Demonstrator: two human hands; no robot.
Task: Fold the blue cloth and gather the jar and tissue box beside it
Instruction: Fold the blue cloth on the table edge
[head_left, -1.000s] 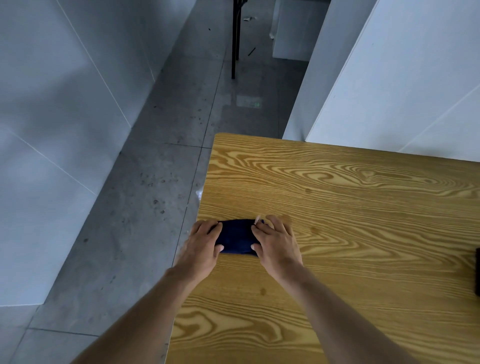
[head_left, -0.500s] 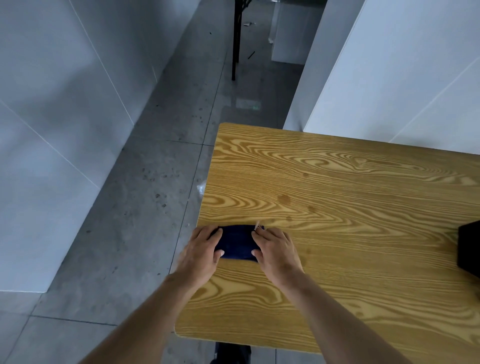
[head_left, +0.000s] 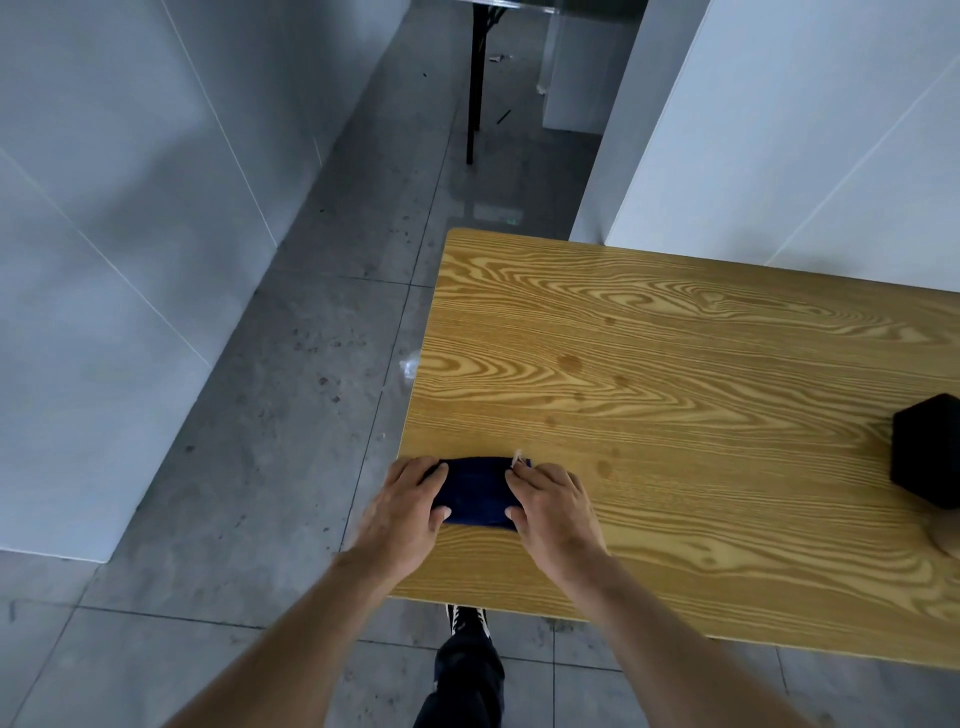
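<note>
Both hands, left (head_left: 402, 512) and right (head_left: 553, 512), are pressing flat, fingers straight, on the folded cloth (head_left: 475, 491) at the table's (head_left: 675, 364) near-left corner; folding looks finished, so fetching the dark box (head_left: 927, 454) at far right likely comes next.

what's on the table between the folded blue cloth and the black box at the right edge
Nothing: in the head view, bare wooden tabletop runs from the right hand pressing the blue cloth to the black box.
</note>
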